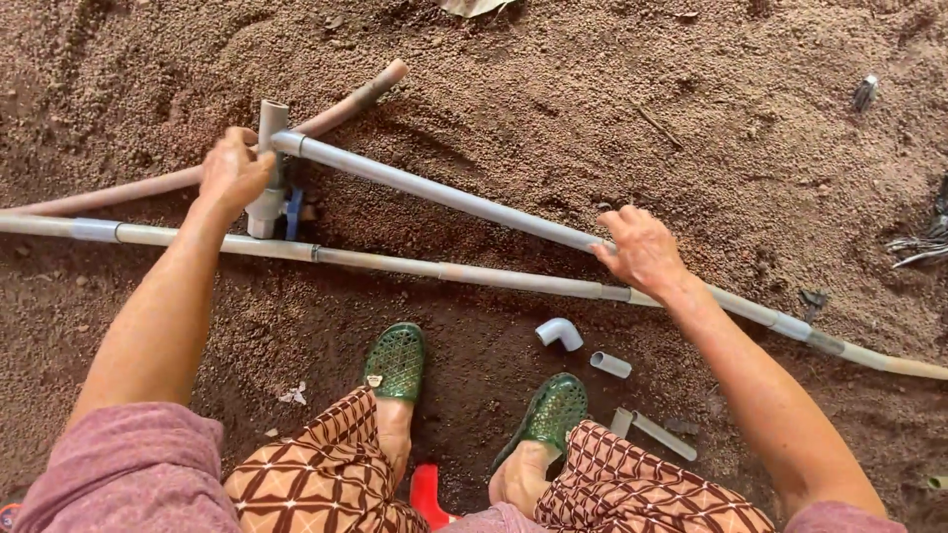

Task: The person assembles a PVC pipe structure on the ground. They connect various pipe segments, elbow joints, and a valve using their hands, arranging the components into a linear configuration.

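Left hand (234, 170) grips joint (269, 197), right hand (642, 249) holds pipe (444, 194)

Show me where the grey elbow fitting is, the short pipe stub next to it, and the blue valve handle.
Grey elbow fitting (560, 333), head view: on its curved bend.
Short pipe stub (610, 364), head view: middle of its length.
Blue valve handle (293, 213), head view: on the flat blue lever.

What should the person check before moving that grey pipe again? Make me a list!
1. Left hand on the pipe joint: ok, it grips the upright fitting.
2. Right hand holding the grey pipe: ok.
3. Pipe end seated in the joint: cannot tell, the hand hides part of it.
4. Spare elbow piece within reach: ok, by the green shoes.
5. Long pipe lying flat on the soil: ok.
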